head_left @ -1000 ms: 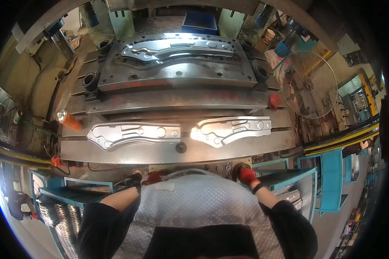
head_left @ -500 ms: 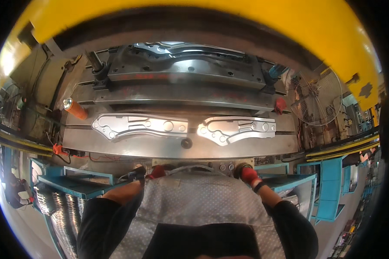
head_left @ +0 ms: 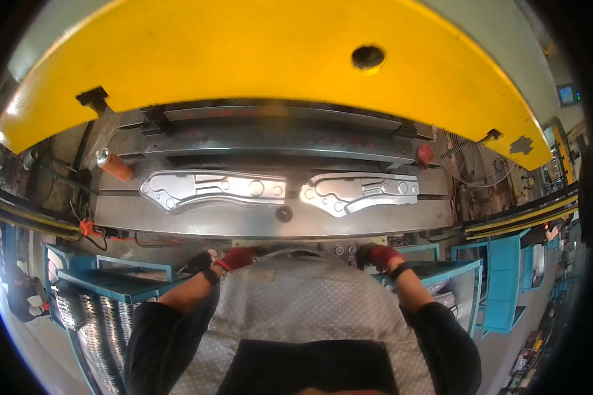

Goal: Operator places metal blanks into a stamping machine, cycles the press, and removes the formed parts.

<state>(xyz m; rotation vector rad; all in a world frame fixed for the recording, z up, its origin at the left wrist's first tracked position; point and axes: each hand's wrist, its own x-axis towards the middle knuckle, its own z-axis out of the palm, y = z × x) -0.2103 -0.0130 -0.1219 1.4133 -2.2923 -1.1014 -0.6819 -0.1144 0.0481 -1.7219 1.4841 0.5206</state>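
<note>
My left hand (head_left: 239,257), in a red glove, reaches the left end of a control panel (head_left: 296,243) at the press bed's front edge. The apron partly covers that hand. At the panel's right end, my right hand (head_left: 381,256), also red-gloved, rests over a dark round part beside small round buttons (head_left: 339,250). The fingers of both hands are hidden or too dark to read. Beyond the panel, two stamped sheet-metal parts lie side by side on the steel bed (head_left: 197,226): a left part (head_left: 211,187) and a right part (head_left: 360,191).
A yellow press ram (head_left: 244,59) covers the far die area. An orange spray can (head_left: 114,164) stands left on the bed; a red cloth-like lump (head_left: 425,156) sits right, near a wire-guarded fan (head_left: 474,161). Blue racks (head_left: 112,280) flank me, the left one above stacked metal parts (head_left: 89,316).
The yellow ram has come down over the far die, hiding the die and the metal part on it. My hands stay at the panel, with the left forearm shifted slightly.
</note>
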